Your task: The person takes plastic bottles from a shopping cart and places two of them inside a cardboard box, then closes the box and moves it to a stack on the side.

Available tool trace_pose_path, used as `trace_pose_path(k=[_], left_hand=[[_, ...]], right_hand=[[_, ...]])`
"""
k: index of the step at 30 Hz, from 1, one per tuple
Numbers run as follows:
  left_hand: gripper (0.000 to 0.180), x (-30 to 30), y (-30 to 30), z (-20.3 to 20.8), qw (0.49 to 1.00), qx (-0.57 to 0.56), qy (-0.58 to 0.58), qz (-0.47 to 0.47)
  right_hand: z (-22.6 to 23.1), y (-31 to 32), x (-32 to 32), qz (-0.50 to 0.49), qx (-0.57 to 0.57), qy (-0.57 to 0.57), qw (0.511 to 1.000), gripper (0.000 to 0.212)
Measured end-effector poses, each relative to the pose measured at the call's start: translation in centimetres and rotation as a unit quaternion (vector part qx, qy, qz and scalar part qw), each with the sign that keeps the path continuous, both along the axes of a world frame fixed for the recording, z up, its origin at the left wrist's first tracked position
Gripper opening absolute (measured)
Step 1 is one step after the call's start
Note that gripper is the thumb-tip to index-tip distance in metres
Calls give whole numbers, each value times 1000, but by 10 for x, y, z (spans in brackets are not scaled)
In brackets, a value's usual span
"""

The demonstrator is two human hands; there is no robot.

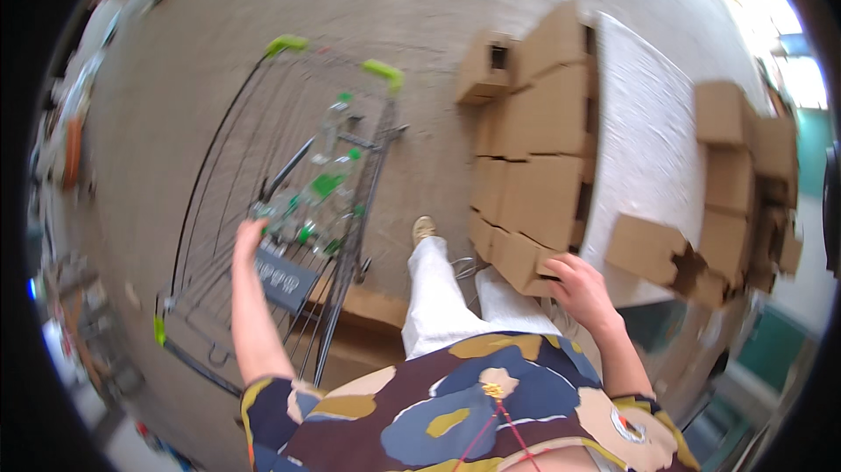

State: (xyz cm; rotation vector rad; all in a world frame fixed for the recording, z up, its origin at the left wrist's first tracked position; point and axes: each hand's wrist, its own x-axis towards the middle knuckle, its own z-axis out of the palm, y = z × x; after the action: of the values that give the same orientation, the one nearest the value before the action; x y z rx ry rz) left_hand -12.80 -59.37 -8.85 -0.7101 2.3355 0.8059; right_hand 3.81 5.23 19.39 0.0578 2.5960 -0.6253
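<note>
My left hand (250, 234) reaches into a wire shopping cart (210, 153) and is closed at the end of a clear plastic bottle (264, 210); part of its grip is hidden. Around it in the cart lie several clear bottles with green caps, one with a green label (327, 184). My right hand (580, 290) has its fingers curled over the edge of a brown cardboard box (519, 259), the nearest in a row of boxes to my right. A grey panel (285, 280) is fixed to the cart just below my left hand.
More cardboard boxes (547, 113) stand in a row against a white-covered surface (644, 122). Beyond it is another stack of boxes (727, 174), with a torn-looking carton (646, 244) nearer. Flattened cardboard (363, 306) lies under the cart. My foot (424, 228) is between cart and boxes.
</note>
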Motion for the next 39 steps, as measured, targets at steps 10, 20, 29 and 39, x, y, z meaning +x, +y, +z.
trace_pose_path(k=[10, 20, 29, 39], left_hand=[[23, 11, 217, 263, 943, 248, 205, -89], [49, 136, 558, 347, 790, 576, 49, -206], [24, 169, 778, 367, 724, 444, 18, -528], [28, 180, 847, 423, 686, 452, 128, -556]], right_hand=[[4, 72, 80, -3, -130, 128, 983, 26], [50, 208, 164, -300, -533, 203, 765, 52], [66, 353, 224, -432, -449, 253, 740, 73], [76, 391, 228, -187, -429, 176, 866, 80]])
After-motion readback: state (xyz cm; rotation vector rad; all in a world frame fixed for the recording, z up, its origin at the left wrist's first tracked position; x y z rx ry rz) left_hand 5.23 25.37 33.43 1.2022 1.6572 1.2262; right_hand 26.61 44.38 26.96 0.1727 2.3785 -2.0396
